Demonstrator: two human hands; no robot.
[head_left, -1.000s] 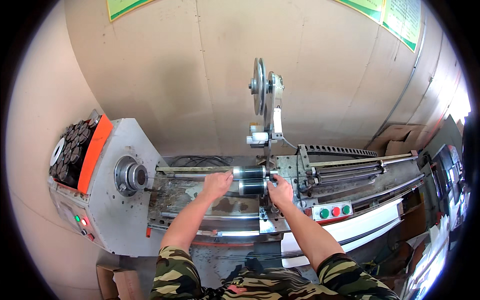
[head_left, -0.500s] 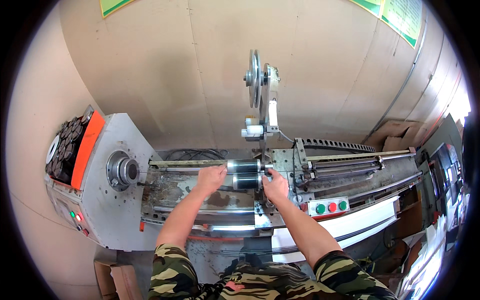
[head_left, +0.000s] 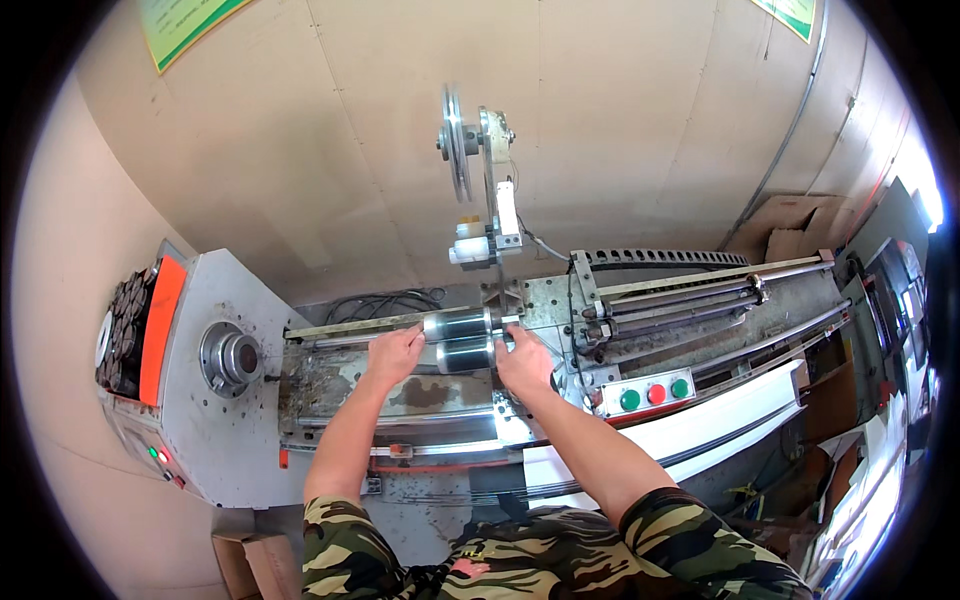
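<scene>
Two shiny metal rollers lie side by side across the machine bed, the far roller (head_left: 458, 326) behind the near roller (head_left: 466, 356). My left hand (head_left: 395, 352) is closed, its fingertips at the left end of the far roller. At the rollers' right ends is my right hand (head_left: 526, 362), bent thumb and fingers closed around a small part they mostly hide. A short bright metal end (head_left: 511, 321) shows beside those fingers. Behind the rollers rises an upright arm bearing a thin metal reel (head_left: 455, 143) and white cylindrical fittings (head_left: 470, 250).
To the left stands a grey machine housing (head_left: 260, 420) with a round chuck (head_left: 232, 360). A control box (head_left: 648, 393) with green and red buttons sits right of my right arm. Rails and hydraulic rods (head_left: 690, 317) run rightward; cardboard boxes (head_left: 262, 565) lie at lower left.
The view has shifted, so the machine and hands appear farther left. Both hands keep their places at the rollers. The rollers look brighter and more streaked than before.
</scene>
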